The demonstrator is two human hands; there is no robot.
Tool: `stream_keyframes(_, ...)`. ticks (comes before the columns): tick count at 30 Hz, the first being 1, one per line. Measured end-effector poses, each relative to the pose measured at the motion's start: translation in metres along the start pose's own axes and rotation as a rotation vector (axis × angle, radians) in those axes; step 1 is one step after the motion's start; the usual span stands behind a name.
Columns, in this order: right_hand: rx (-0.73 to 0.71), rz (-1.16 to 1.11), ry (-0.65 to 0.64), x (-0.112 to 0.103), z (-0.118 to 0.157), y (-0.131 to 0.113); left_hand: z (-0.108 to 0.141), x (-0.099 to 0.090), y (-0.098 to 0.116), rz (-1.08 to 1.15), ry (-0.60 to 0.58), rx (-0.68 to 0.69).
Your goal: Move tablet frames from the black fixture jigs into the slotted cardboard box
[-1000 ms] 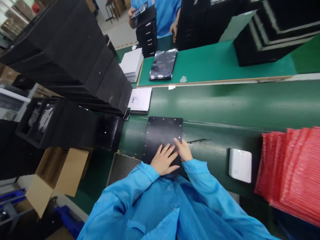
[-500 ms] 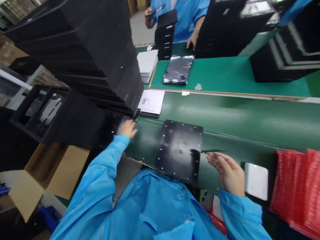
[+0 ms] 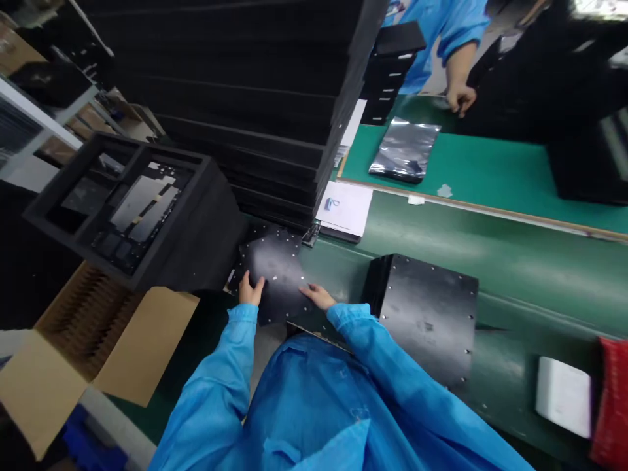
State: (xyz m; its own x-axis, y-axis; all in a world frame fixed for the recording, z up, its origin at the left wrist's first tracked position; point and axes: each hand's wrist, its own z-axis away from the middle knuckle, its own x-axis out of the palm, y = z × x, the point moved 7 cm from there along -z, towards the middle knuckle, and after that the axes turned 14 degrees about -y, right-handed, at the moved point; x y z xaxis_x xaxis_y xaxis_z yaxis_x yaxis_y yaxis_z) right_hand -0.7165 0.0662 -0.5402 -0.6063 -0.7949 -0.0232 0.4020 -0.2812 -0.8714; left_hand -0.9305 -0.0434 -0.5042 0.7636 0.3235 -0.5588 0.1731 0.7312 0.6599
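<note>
A thin black plate with small pale dots along its edges (image 3: pixel 279 265) is tilted over other black plates beside the tall dark stack. My left hand (image 3: pixel 251 289) grips its left edge, thumb on top. At its right edge my right hand (image 3: pixel 316 296) pinches it between thumb and fingers. To the right, a pile of similar black plates (image 3: pixel 428 317) lies on the green bench (image 3: pixel 520 327). A dark thin tool (image 3: pixel 492 328) lies just right of that pile, partly hidden.
Tall dark foam stack (image 3: pixel 255 98) behind my hands; foam tray (image 3: pixel 147 203) and open carton (image 3: pixel 93 327) at left. White box (image 3: pixel 563 396) and red wrap (image 3: pixel 611 405) at right. Paper (image 3: pixel 346 206) and silvery bags (image 3: pixel 407 149) lie beyond. Another person's hand (image 3: pixel 460 98) rests across the bench.
My right hand has moved left, away from the thin tool, and now holds the black plate. My left hand has closed on its left edge. The view has shifted left.
</note>
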Motion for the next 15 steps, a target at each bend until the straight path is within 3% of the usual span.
stream_keyframes(3,-0.008,0.030,0.051,-0.014,0.035,-0.002,0.011,0.011,0.012,0.111,-0.041,0.054)
stream_keyframes(5,-0.033,0.030,0.143,-0.037,0.083,0.002,0.027,0.036,0.028,0.201,-0.140,0.160)
stream_keyframes(11,0.023,-0.127,0.511,-0.114,0.235,0.058,0.090,0.164,0.101,0.401,-0.570,0.321)
stream_keyframes(13,0.025,-0.156,0.600,-0.130,0.267,0.075,0.105,0.200,0.123,0.372,-0.624,0.327)
stream_keyframes(15,0.012,-0.105,0.639,-0.143,0.291,0.083,0.114,0.224,0.141,0.315,-0.611,0.340)
